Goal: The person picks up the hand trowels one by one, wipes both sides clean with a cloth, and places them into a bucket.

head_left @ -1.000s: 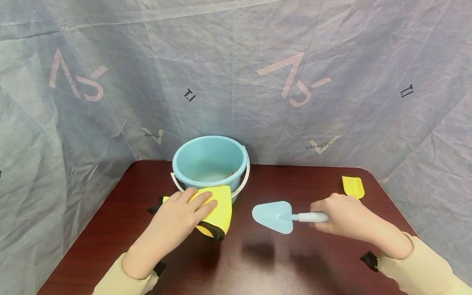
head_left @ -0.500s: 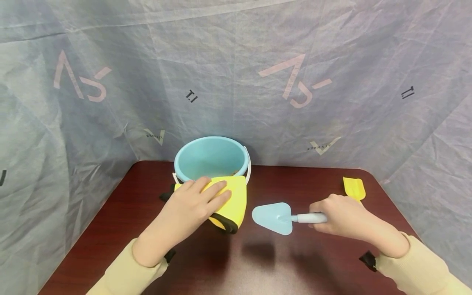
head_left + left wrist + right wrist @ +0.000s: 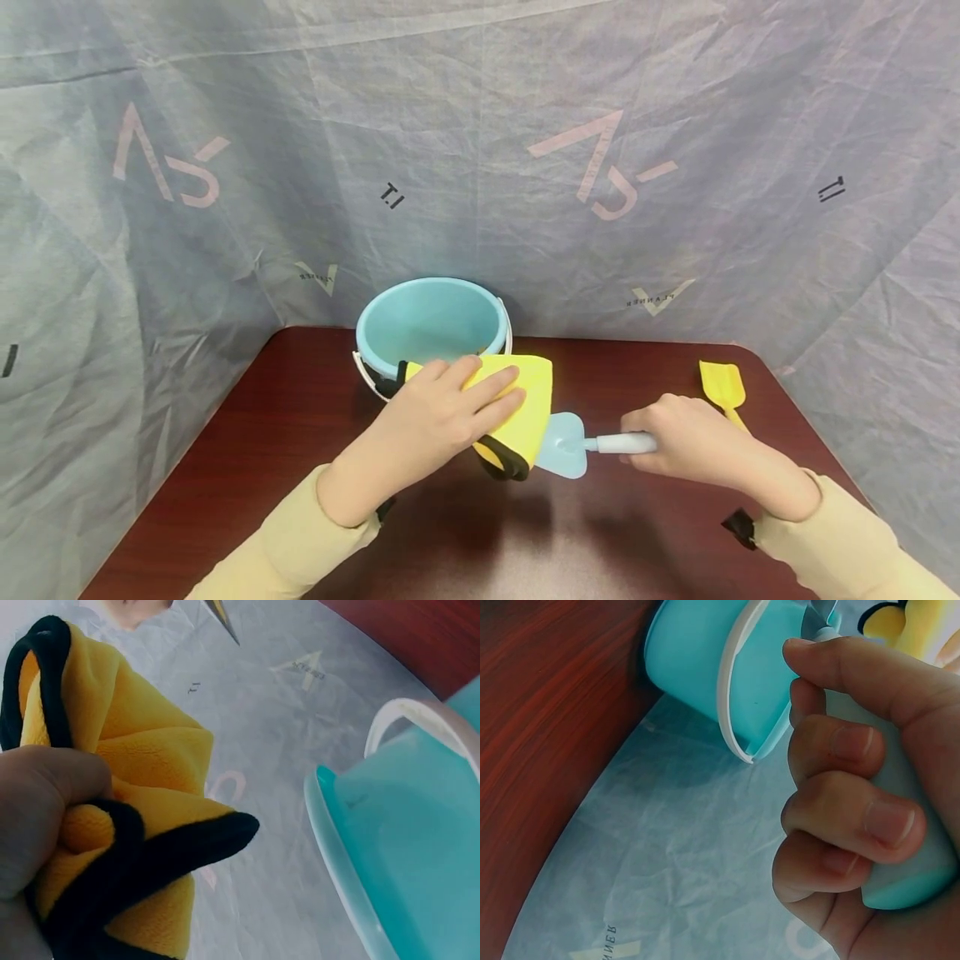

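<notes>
My left hand grips a folded yellow cloth with black edging, its thumb tucked into the folds in the left wrist view. In the head view the cloth overlaps the tip of a light blue toy trowel. My right hand holds that trowel by its white handle, fingers curled round it, blade pointing left. Behind the cloth stands a light blue bucket with a white carrying handle. The cloth hides part of the bucket's front.
A small yellow toy shovel lies at the back right of the dark red table. Grey fabric hangs behind the table and along both sides.
My left hand has moved right with the cloth, from in front of the bucket to over the trowel's blade tip. The right hand and trowel have shifted only slightly left.
</notes>
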Demonstrator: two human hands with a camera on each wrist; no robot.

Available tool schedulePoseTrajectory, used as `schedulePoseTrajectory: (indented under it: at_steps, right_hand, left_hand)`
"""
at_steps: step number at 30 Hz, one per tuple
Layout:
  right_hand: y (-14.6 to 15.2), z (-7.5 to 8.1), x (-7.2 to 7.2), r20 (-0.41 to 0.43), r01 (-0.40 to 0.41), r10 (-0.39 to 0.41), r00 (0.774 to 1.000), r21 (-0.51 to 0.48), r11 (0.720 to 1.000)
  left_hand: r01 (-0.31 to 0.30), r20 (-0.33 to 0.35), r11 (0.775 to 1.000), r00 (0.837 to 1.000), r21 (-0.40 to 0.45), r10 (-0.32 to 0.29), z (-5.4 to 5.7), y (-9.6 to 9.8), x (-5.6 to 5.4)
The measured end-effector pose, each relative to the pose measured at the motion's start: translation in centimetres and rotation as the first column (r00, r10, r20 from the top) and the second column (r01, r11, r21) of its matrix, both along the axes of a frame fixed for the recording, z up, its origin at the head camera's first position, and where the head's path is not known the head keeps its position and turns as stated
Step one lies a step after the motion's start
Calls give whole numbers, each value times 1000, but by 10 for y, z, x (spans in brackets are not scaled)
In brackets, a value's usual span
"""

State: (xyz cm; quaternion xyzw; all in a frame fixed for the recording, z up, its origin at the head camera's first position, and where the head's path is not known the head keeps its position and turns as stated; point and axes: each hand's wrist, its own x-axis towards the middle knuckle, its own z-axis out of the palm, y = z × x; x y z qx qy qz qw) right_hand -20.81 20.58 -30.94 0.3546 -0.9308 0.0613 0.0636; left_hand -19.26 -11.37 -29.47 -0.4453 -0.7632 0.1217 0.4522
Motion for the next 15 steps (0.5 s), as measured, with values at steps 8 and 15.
schedulePoseTrajectory:
  at_steps: [8,15]
  right_hand:
    - [-5,1,-3,13,-3,3,1000,1,1000]
    - [-9,3,-3,18,3,-3,1000,0,1000]
  left_hand:
    - [54,-5,998,999,-19,-54,-3,17,-3]
    - [53,0,997,999,-57,-54,-10,27,-3]
